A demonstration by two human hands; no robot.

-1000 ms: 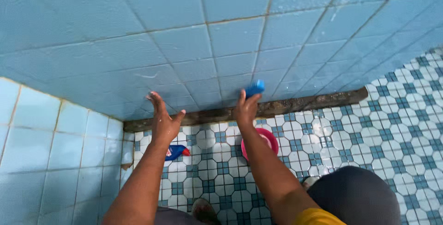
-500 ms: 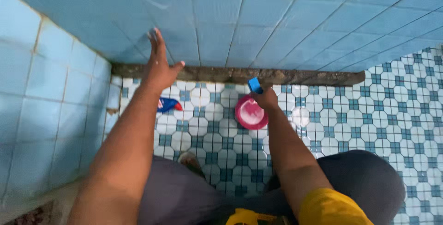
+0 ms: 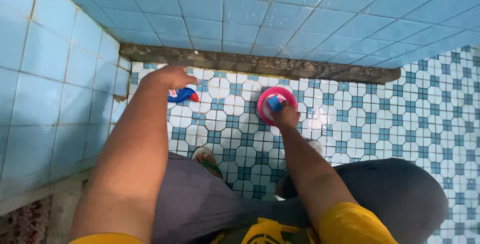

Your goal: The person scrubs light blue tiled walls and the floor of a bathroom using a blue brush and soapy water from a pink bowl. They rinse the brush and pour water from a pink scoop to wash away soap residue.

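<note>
Head view: your right hand point(image 3: 286, 116) has come down off the blue wall, gripping the blue sponge point(image 3: 274, 104) and dipping it into the pink bowl point(image 3: 265, 101) on the floor. Your left hand point(image 3: 170, 77), lifted away, hangs loosely curled above the bottle point(image 3: 181, 94).

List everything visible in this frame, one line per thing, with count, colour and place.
bowl: one, pink, on the floor near the wall base
scrub block: one, blue, over the bowl, in the right hand's grip
bottle: one, blue with red cap, lying on the floor under the left hand
wall tiles: many, light blue, ahead and at left
floor tiles: many, white and blue pattern
kerb: one, dark, grimy, along the wall base
left hand: above the bottle
right hand: at the bowl
</note>
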